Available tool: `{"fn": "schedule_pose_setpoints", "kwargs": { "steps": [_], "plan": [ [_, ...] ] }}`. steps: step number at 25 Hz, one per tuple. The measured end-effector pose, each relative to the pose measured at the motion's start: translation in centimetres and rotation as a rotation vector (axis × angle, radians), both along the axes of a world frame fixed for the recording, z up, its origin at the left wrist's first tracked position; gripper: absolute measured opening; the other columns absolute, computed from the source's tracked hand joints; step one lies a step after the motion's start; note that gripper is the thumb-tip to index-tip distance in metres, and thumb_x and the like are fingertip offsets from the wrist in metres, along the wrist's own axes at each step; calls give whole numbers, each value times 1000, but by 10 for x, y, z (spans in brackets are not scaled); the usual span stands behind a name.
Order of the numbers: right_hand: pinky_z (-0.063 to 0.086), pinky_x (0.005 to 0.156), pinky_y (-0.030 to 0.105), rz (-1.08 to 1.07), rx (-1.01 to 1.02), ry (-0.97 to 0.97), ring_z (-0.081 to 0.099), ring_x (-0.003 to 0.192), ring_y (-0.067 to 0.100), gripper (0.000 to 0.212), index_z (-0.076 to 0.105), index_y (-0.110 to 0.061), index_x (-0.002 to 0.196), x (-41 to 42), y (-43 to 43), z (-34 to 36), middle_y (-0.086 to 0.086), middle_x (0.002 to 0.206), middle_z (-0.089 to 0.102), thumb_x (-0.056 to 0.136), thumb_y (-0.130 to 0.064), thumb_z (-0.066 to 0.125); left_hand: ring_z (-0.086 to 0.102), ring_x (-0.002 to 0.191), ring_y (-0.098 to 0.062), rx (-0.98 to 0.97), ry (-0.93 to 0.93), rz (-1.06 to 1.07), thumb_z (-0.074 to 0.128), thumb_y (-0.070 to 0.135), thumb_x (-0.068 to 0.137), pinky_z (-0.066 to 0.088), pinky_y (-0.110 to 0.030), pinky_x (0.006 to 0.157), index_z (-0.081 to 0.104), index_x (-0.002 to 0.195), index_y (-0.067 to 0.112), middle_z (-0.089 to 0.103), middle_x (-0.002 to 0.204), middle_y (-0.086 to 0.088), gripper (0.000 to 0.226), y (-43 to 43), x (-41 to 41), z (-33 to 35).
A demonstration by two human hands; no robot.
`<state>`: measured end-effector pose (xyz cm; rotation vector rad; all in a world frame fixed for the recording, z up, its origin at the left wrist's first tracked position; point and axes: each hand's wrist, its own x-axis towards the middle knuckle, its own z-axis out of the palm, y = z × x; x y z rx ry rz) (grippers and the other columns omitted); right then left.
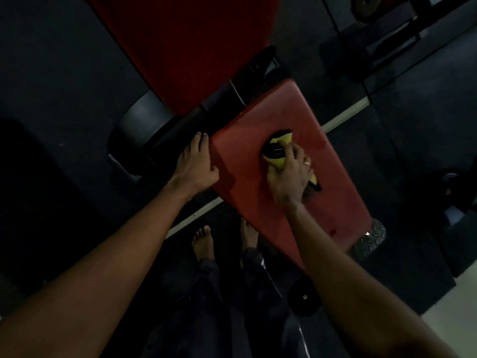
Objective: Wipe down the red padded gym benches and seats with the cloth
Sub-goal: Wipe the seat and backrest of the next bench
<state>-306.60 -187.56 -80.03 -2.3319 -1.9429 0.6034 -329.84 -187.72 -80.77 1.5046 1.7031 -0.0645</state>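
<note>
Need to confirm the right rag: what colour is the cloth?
Yellow with black; the cloth shows in the head view, under the right hand.

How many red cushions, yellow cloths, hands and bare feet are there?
Red pads: 2, the seat pad and the back pad
Yellow cloth: 1
Hands: 2, left hand and right hand
Bare feet: 2
Total: 7
</note>
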Motion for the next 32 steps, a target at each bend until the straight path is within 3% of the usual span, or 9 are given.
{"fn": "schedule_pose_setpoints", "kwargs": {
  "steps": [4, 5, 8, 10, 13, 18, 25, 29, 32],
  "plan": [
    [42, 95, 50, 424, -40, -41, 43, 126, 29, 63, 43, -32, 145, 17, 0, 1, 1, 147, 44, 85, -34, 61, 17, 147, -44, -30, -27, -35, 47, 44, 101, 16, -56, 118, -3, 160, 21, 8, 164, -20, 81, 34, 33, 0],
    [42, 95, 51, 403, -19, -62, 44, 125, 30, 61, 42, -31, 145, 29, 20, -2, 3, 146, 44, 87, -35, 60, 16, 148, -43, -20, -14, -53, 42, 49, 102, 16, -56, 119, -3, 160, 19, 7, 164, -21, 79, 42, 39, -3],
    [38, 102, 54, 15, 25, -72, 44, 124, 35, 66, 38, -25, 147, 32, 89, -12, 9, 141, 44, 85, -35, 58, 15, 150, -40, 2, 20, -73, 37, 59, 100, 15, -52, 120, -6, 159, 11, 5, 165, -20, 87, 61, 56, -11],
    [35, 105, 55, -55, 18, -36, 44, 127, 35, 68, 37, -21, 147, 23, 106, -15, 9, 142, 43, 84, -35, 58, 12, 151, -39, -22, 40, -66, 41, 64, 97, 13, -52, 120, -8, 158, 7, 4, 165, -22, 97, 74, 73, -11],
    [34, 108, 53, -26, 0, 69, 41, 132, 32, 65, 38, -26, 146, 54, 79, -1, 4, 146, 42, 85, -30, 58, 8, 151, -41, -36, 54, -98, 47, 67, 93, 11, -53, 121, -12, 158, 11, 0, 165, -22, 104, 99, 98, -5],
    [35, 104, 52, -371, -99, 101, 41, 134, 32, 69, 40, -22, 147, 97, 17, 11, 6, 150, 41, 84, -30, 66, -10, 152, -39, -309, 143, -172, 41, 67, 95, 1, -53, 121, -35, 149, 20, -24, 163, -14, 104, 124, 107, -4],
    [38, 103, 54, -165, -89, 84, 45, 127, 33, 67, 42, -21, 145, 57, 130, -5, 6, 141, 48, 84, -39, 62, -12, 151, -40, -400, 165, -170, 42, 65, 95, 0, -53, 120, -38, 147, 21, -26, 162, -13, 105, 131, 106, -8],
    [44, 92, 48, -247, -13, 73, 52, 119, 29, 59, 48, -26, 140, 82, 89, -7, 0, 134, 55, 85, -43, 62, 1, 153, -37, -69, 232, -253, 56, 53, 94, 3, -48, 124, -11, 157, 3, -6, 165, -22, 104, 128, 113, -4],
    [44, 95, 48, -491, -24, 80, 51, 123, 26, 63, 48, -30, 140, 111, 38, -6, -3, 138, 53, 81, -41, 68, 0, 153, -35, 222, 66, -599, 54, 47, 88, 0, -44, 123, 6, 160, 10, -3, 166, -17, 94, 147, 127, -9]
  ]
}}
